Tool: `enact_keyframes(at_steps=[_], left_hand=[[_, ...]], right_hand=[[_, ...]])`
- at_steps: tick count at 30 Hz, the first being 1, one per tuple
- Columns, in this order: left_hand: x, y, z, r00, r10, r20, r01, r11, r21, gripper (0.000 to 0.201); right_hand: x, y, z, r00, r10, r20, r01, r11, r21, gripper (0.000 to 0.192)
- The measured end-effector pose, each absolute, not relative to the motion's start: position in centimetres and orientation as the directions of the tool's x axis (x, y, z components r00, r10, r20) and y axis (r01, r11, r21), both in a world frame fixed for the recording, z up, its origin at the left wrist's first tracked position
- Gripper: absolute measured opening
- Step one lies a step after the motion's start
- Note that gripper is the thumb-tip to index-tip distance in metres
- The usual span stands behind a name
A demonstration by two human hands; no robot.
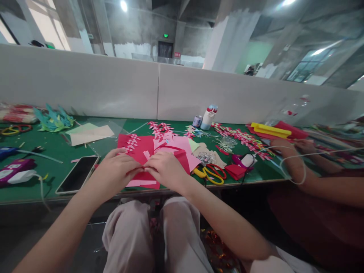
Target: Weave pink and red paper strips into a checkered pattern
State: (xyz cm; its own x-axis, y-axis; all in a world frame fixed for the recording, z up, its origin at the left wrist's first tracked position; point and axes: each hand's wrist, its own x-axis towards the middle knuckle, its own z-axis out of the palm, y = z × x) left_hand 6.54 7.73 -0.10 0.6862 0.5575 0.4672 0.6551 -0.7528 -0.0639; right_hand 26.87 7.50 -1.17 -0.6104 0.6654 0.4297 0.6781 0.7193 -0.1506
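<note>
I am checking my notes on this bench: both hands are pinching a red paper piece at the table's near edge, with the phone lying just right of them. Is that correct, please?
Not quite. The head view shows the left hand and right hand pinching the red paper piece at the green table near its front edge, but the phone lies just left of them, screen dark.

Single head cam, no second view to overlap. Looks forward and down from above the lap onto the green table, close over both hands. Wide lens, probably fisheye: white partition bows, far hall visible above it.
</note>
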Motion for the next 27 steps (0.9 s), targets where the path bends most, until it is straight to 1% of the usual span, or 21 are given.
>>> enact_keyframes(at_steps=[1,3,4,5,10,15,20,23,27], left_hand=[[6.5,7.8,-0.2,0.687,0.564,0.458,0.649,-0.760,-0.038,0.026],[6.2,7.9,-0.3,0.666,0.570,0.481,0.653,-0.758,-0.007,0.027],[5.9,7.9,-0.3,0.654,0.566,0.502,0.653,-0.757,0.002,0.026],[5.6,7.8,-0.3,0.648,0.557,0.519,0.648,-0.762,0.008,0.025],[4.6,7.1,-0.2,0.642,0.509,0.573,0.597,-0.801,0.043,0.020],[4.6,6.3,-0.1,0.653,0.482,0.584,0.574,-0.818,0.033,0.014],[4.6,5.8,-0.3,0.650,0.429,0.628,0.555,-0.832,-0.007,0.010],[4.5,5.5,-0.3,0.643,0.428,0.635,0.566,-0.824,-0.018,0.008],[4.6,5.1,-0.1,0.634,0.425,0.646,0.586,-0.809,-0.043,0.006]], right_hand=[[27.3,7.3,-1.0,-0.612,0.654,0.446,0.670,0.727,-0.147,0.025],[28.6,7.0,-0.4,-0.593,0.632,0.499,0.662,0.735,-0.145,0.044],[29.3,6.9,-0.1,-0.583,0.623,0.521,0.660,0.738,-0.143,0.049],[30.0,6.7,0.1,-0.568,0.620,0.541,0.665,0.733,-0.143,0.050],[31.9,6.2,0.7,-0.563,0.608,0.559,0.676,0.728,-0.111,0.040],[31.1,5.7,0.2,-0.581,0.566,0.584,0.636,0.764,-0.108,0.041],[30.3,5.4,0.0,-0.579,0.561,0.592,0.610,0.780,-0.144,0.042],[30.2,5.4,0.3,-0.579,0.578,0.575,0.602,0.779,-0.178,0.037],[29.8,5.4,0.5,-0.577,0.596,0.559,0.593,0.776,-0.216,0.025]])
